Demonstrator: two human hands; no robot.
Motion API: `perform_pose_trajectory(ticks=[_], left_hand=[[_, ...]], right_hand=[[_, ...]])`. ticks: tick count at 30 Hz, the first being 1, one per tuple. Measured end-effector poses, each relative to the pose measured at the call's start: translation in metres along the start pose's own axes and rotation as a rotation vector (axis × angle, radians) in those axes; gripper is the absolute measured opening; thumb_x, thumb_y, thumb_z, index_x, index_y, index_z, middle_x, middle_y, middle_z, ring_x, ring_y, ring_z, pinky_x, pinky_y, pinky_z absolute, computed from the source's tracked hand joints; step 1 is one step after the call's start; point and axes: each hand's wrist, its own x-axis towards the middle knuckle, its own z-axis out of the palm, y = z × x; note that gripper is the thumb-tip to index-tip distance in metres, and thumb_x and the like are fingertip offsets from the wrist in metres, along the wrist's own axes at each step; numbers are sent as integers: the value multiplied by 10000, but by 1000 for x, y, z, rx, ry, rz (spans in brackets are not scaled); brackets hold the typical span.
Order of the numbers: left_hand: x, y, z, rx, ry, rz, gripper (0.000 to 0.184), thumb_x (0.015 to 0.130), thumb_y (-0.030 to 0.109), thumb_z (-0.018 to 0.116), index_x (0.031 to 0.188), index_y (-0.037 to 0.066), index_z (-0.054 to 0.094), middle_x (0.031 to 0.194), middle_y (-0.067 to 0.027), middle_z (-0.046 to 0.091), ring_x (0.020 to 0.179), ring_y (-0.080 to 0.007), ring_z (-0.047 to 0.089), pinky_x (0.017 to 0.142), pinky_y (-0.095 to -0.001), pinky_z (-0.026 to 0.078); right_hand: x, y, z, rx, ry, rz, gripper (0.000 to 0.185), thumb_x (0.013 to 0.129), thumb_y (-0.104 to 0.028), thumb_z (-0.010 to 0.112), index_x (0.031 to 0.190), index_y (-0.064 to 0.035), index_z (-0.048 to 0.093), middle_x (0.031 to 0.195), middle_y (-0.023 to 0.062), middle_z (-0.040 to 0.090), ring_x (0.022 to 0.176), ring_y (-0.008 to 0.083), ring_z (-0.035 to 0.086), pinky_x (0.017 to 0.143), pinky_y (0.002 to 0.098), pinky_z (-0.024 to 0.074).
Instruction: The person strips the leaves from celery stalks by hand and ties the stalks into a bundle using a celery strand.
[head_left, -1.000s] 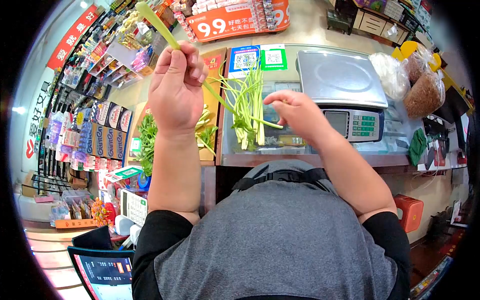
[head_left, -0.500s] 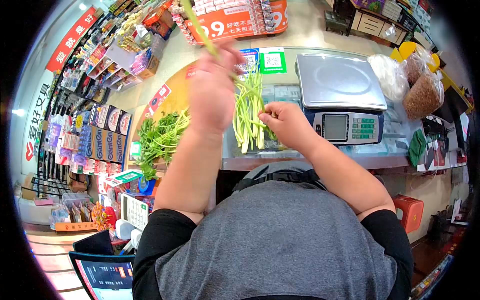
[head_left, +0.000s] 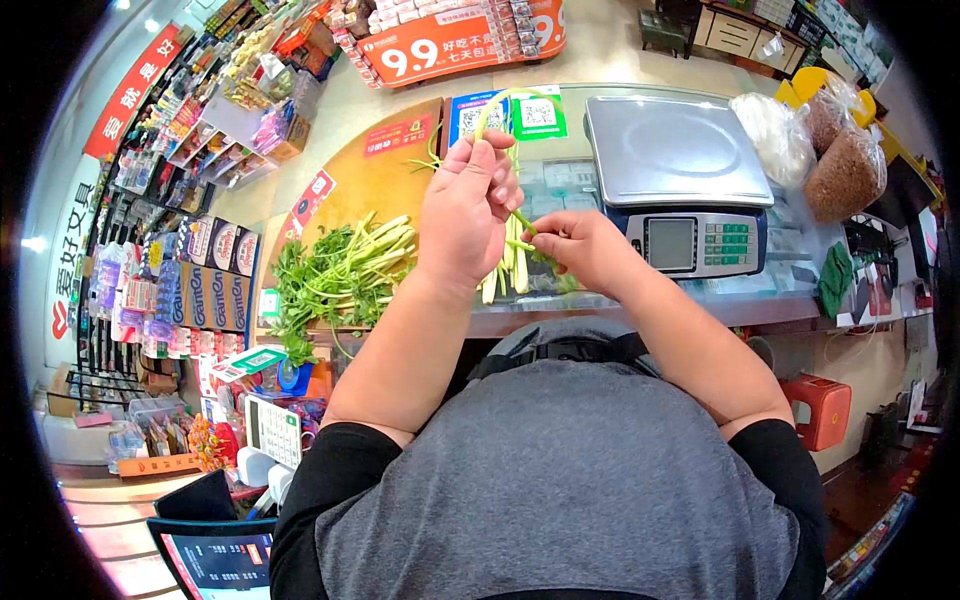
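Observation:
My left hand (head_left: 462, 215) is closed round a thin green celery stalk (head_left: 487, 112), which bends over above the fingers to the right. Close beside it, the fingertips of my right hand (head_left: 580, 250) pinch a green stem with leaves under it; whether it is the same stalk I cannot tell. Beneath and behind the hands lies a bunch of pale trimmed celery stalks (head_left: 515, 272), partly hidden by my left hand. Left of my forearm a heap of leafy celery (head_left: 335, 275) rests on the wooden part of the counter.
A digital scale (head_left: 680, 155) with a steel plate stands right of my hands. Bags of brown grains (head_left: 845, 185) and a white plastic bag (head_left: 775, 135) are beyond it. QR code cards (head_left: 540, 113) lie at the back; a calculator (head_left: 272, 430) is at lower left.
My left hand has come down and right, closer to my right hand. The stalk above it, straight before, now curves over. More of the leafy heap shows. My right hand stays nearly in place.

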Motion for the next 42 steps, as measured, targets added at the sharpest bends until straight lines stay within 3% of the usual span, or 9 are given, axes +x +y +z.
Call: perform_pose_trajectory(ticks=[3, 6, 12, 15, 21, 24, 31, 38, 42], left_hand=[[-2, 3, 3, -1, -6, 2, 206, 996, 220, 493, 1050, 30, 554, 741, 11, 403, 631, -93, 371, 579, -247, 351], [-2, 5, 3, 5, -43, -23, 211, 999, 221, 483, 1051, 29, 555, 737, 12, 400, 622, -93, 364, 573, -242, 343], [-7, 6, 2, 73, -143, -68, 213, 1000, 223, 478, 1045, 28, 551, 735, 17, 394, 617, -87, 357, 569, -233, 331], [-9, 7, 3, 117, -176, -69, 215, 1000, 228, 480, 1044, 30, 550, 730, 20, 392, 617, -85, 354, 569, -231, 328], [-13, -2, 5, 135, -198, -43, 208, 994, 231, 495, 1044, 38, 554, 718, 23, 393, 616, -86, 349, 579, -233, 323], [-13, -7, 9, 95, -158, -6, 177, 1002, 179, 476, 1031, 31, 569, 720, 42, 406, 609, -70, 339, 578, -220, 314], [-10, -8, 3, 56, -138, 64, 179, 995, 203, 494, 1013, 39, 564, 714, 31, 399, 608, -82, 344, 574, -232, 317], [3, 25, 4, 68, -82, 205, 193, 993, 218, 495, 1013, 42, 569, 721, 20, 398, 606, -91, 349, 567, -245, 321], [8, 29, 7, 48, -93, 228, 189, 991, 209, 499, 996, 38, 580, 721, 18, 412, 605, -85, 358, 567, -238, 334]], right_hand=[[3, 8, -5, 176, -90, 34, 203, 920, -213, 618, 1022, -61, 704, 742, 16, 620, 620, 67, 521, 579, 268, 456], [0, 1, -11, 4, -80, 0, 206, 918, -212, 612, 1015, -53, 699, 757, 48, 640, 635, 106, 545, 608, 295, 477], [2, 7, -15, -257, -68, -393, 210, 871, -169, 569, 973, -22, 678, 843, 183, 657, 765, 303, 638, 698, 381, 498], [-2, -1, -17, -309, -71, -322, 171, 871, -116, 555, 926, 8, 659, 817, 153, 645, 756, 225, 622, 694, 323, 489], [3, 16, -2, -283, 286, -465, 189, 797, -150, 535, 814, 5, 642, 767, 192, 611, 727, 322, 608, 687, 390, 484], [7, 25, 7, 13, 281, -263, 154, 817, -88, 511, 766, 8, 620, 703, 70, 585, 652, 180, 554, 592, 321, 438], [19, 46, 5, 700, 401, 230, 122, 799, -120, 521, 707, -55, 568, 780, 72, 547, 670, 185, 493, 618, 315, 422], [12, 65, -11, 899, 175, 128, 159, 880, -86, 451, 768, -61, 561, 819, 87, 572, 754, 206, 531, 732, 343, 474], [10, 47, -12, 662, 51, 116, 162, 841, -76, 510, 941, -43, 635, 781, 52, 566, 669, 165, 526, 634, 304, 448]])
